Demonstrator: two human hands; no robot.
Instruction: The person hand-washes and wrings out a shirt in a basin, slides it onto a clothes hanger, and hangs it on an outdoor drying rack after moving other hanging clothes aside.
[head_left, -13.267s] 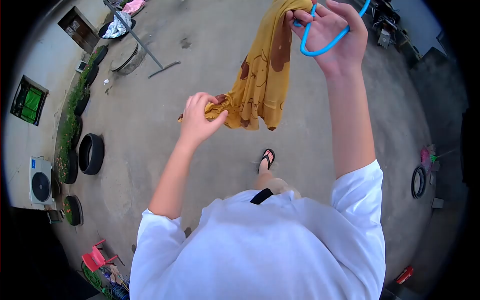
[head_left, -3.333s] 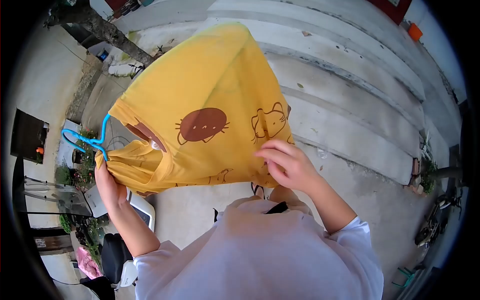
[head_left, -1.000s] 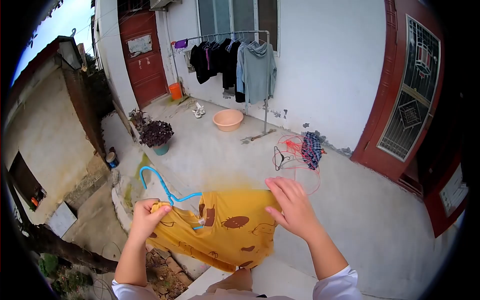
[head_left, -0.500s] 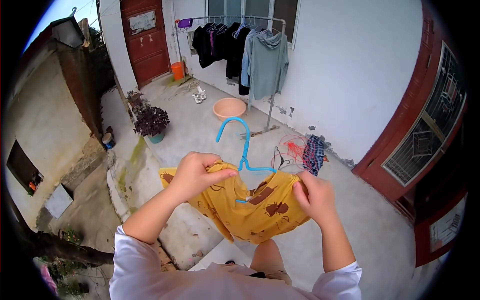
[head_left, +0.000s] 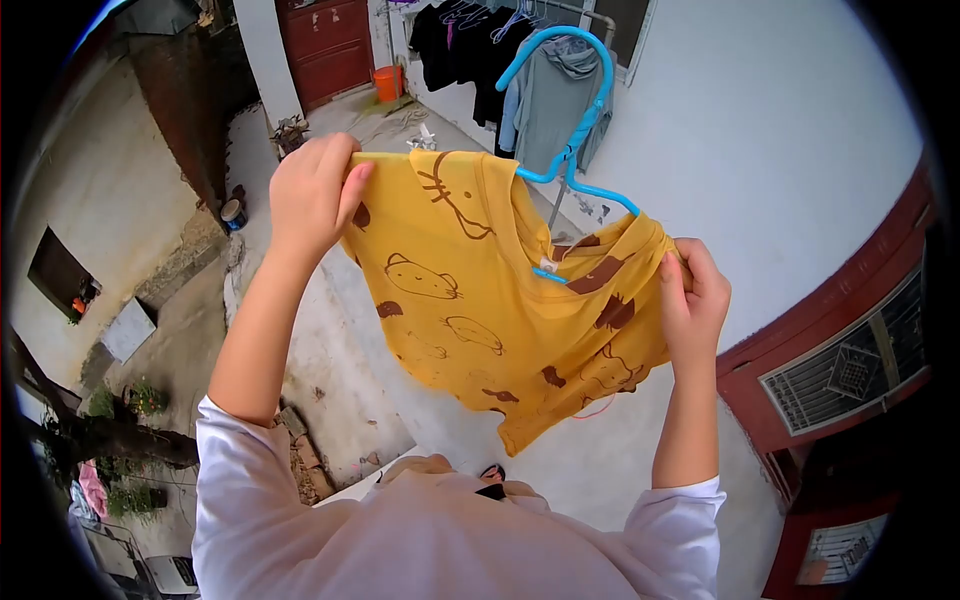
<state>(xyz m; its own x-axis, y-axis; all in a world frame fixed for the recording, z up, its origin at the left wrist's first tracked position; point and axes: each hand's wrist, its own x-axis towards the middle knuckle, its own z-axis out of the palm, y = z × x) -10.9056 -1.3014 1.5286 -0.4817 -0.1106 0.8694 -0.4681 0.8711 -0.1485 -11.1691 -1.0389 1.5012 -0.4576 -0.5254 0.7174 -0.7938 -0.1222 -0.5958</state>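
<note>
A yellow shirt (head_left: 450, 290) with brown cat prints hangs spread out on a blue hanger (head_left: 580, 130), whose hook rises above the neckline. Part of the hanger's bar shows inside the collar, and the rest is hidden by the cloth. My left hand (head_left: 315, 195) is closed on the shirt at its left shoulder end. On the other side, my right hand (head_left: 694, 298) pinches the cloth at the right shoulder.
Beyond the hook stands a metal rack (head_left: 590, 20) with dark clothes (head_left: 455, 50) and a grey-green hooded top (head_left: 560, 95). An orange bucket (head_left: 388, 83) is near a red door (head_left: 325, 50). Another red door (head_left: 850, 340) stands at right.
The shirt has gone from bunched to spread and been raised, with the hanger higher. My left hand has moved outward to the shoulder end; my right hand has moved up and right. The view has shifted.
</note>
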